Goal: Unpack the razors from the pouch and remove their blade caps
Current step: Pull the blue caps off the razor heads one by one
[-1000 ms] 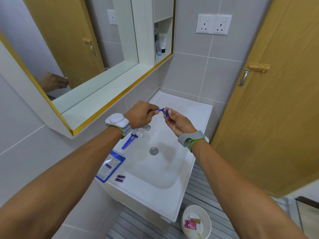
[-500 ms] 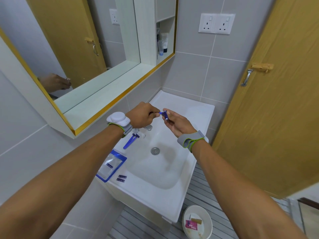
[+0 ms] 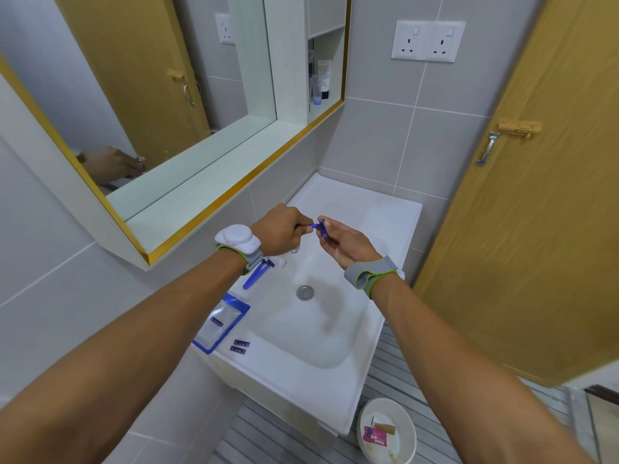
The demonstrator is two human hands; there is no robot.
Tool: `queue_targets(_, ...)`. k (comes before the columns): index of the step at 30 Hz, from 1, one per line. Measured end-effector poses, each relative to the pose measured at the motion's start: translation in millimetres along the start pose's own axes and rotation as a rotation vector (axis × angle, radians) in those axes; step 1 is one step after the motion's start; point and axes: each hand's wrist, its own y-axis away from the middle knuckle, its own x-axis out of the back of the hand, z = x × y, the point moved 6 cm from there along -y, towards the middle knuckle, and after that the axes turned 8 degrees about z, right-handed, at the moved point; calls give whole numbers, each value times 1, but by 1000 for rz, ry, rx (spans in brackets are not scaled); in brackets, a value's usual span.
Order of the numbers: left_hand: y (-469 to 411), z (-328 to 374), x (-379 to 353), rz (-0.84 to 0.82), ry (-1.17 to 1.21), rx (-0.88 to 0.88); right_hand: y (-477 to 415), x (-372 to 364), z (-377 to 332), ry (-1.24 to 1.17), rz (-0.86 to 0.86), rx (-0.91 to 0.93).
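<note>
Along the sink's (image 3: 395, 229) left edge lie a razor (image 3: 256, 272), pouch (image 3: 222, 321) and two caps (image 3: 240, 346). Left hand (image 3: 279, 231) and right hand (image 3: 341, 241) both pinch a blue razor (image 3: 321, 227).

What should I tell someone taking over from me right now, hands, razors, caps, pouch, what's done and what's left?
Left hand: closed on the handle of a blue razor above the sink.
Right hand: fingers pinching that razor's head; whether its cap is off yet cannot be seen.
Second blue razor lies on the sink's left ledge by the tap.
Pouch lies on the left ledge, a small dark piece showing through it.
Two loose blade caps lie beside the pouch.
Done: at least two caps off.
Left: finish this razor, set it down, check the pouch.
</note>
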Motion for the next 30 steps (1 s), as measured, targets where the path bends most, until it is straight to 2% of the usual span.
queue_targets(6, -1, -9, -9, 69, -102, 42, -8, 3, 9, -73, 36, 0)
queue_targets(11, 3, -21, -17, 83, -35, 69, -18, 1, 10, -23, 25, 0)
queue_targets(16, 19, -52, -23, 197, 100, 183, -28, 0, 35, 94, 10, -141)
queue_targets(19, 38, -82, -34, 245, 91, 289, -37, 1, 59, 288, 41, -223)
queue_targets(22, 59, -127, -56, 226, 88, 463, -50, 2, 91, 520, 92, -294)
queue_targets(25, 63, -176, -85, 179, 102, 598, -82, -1, 126, 668, 139, -302)
queue_targets(28, 61, -205, -104, 160, 66, 706, -108, -3, 155, 825, 107, -333)
queue_targets(30, 52, -221, -119, 117, 34, 703, -134, -3, 174, 1052, 74, -275)
